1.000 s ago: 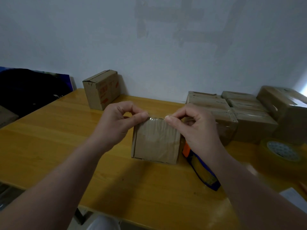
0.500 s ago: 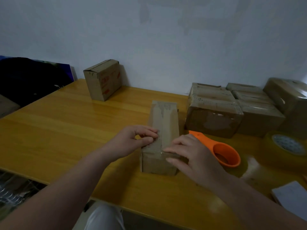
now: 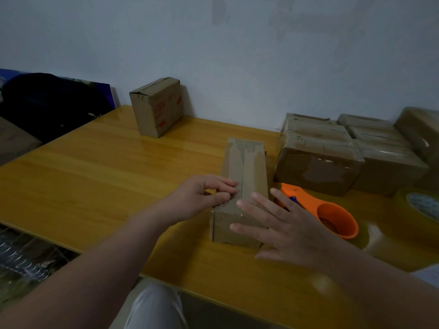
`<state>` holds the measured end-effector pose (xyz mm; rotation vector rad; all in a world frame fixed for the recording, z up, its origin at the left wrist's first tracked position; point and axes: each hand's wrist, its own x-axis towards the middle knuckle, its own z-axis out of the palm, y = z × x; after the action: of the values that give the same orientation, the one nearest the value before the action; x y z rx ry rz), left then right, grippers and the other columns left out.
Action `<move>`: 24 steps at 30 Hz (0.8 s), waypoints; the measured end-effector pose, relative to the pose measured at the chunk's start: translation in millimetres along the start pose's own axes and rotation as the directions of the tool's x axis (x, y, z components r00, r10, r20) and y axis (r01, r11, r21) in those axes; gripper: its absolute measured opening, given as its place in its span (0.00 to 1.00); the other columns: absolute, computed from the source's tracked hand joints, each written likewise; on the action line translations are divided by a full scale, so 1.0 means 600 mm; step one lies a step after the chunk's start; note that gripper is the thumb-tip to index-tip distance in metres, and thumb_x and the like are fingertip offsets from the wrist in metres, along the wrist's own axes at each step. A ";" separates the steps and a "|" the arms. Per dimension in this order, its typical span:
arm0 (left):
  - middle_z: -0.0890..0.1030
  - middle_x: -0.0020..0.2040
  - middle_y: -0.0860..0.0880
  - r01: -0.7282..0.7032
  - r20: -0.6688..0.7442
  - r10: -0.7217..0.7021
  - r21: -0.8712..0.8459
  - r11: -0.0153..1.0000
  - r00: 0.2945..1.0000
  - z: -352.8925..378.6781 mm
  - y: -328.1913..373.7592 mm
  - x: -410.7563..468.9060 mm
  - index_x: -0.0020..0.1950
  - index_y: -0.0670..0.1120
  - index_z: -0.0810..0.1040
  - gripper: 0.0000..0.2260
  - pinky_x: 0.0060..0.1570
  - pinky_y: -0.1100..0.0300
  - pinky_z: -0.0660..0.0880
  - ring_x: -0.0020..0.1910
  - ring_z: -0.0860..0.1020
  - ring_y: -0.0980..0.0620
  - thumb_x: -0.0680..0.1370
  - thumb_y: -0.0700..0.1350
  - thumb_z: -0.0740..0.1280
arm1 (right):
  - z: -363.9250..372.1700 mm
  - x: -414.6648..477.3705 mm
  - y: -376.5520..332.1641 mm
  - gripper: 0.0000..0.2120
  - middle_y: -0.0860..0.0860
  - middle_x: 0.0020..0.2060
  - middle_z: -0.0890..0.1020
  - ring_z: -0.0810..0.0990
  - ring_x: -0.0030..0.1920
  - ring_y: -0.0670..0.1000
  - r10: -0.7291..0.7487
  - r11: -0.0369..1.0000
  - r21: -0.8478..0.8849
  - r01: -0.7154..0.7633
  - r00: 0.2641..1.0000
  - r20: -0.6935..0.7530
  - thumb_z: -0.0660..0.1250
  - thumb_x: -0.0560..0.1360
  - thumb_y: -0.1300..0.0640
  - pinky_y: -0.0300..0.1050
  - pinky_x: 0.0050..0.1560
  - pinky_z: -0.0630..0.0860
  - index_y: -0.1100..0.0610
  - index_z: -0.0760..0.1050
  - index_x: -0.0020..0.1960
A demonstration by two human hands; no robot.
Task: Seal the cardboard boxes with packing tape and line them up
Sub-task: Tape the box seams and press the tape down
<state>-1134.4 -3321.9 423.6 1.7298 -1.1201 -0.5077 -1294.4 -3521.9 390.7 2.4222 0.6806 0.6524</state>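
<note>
With your right hand spread open beside the box, press your left hand, fingers bent and empty, along the tape ahead of it.

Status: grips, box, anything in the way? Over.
Left grip pressing on taped box top. Right grip open, spread over near end. Orange tape dispenser beside box, not blocking.

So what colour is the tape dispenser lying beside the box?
Bright orange, with a small blue part; the tape dispenser shows clearly in the head view.

Dim, bluish light — soft glare on the table, edges bowed.
</note>
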 end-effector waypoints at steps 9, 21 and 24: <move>0.79 0.60 0.53 -0.039 0.013 0.040 -0.053 0.998 0.999 0.000 -0.008 0.000 0.57 0.45 0.81 0.10 0.58 0.66 0.73 0.60 0.76 0.60 0.79 0.40 0.62 | -0.018 0.062 -0.011 0.40 0.53 0.77 0.46 0.41 0.77 0.57 -0.029 0.968 -0.248 0.029 1.000 0.004 0.51 0.77 0.33 0.57 0.75 0.38 0.57 0.46 0.78; 0.79 0.60 0.55 -0.054 0.031 0.054 -0.016 0.998 0.998 0.000 -0.009 0.002 0.57 0.45 0.81 0.10 0.57 0.72 0.70 0.59 0.76 0.63 0.80 0.39 0.62 | -0.010 0.067 -0.015 0.49 0.50 0.77 0.51 0.47 0.76 0.57 -0.072 0.898 -0.417 0.139 0.983 0.172 0.50 0.73 0.29 0.60 0.73 0.41 0.62 0.37 0.77; 0.79 0.59 0.56 -0.025 0.019 0.025 -0.016 1.000 1.000 0.000 -0.008 0.000 0.56 0.45 0.81 0.10 0.57 0.73 0.70 0.59 0.75 0.64 0.80 0.38 0.62 | -0.007 0.061 -0.027 0.48 0.51 0.77 0.49 0.42 0.77 0.55 -0.143 0.872 -0.428 0.238 0.960 0.242 0.49 0.75 0.31 0.61 0.73 0.35 0.64 0.35 0.76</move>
<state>-1132.3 -3321.7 419.4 1.6984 -1.1468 -0.5181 -1274.3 -3487.4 394.8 1.9232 0.5950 0.4161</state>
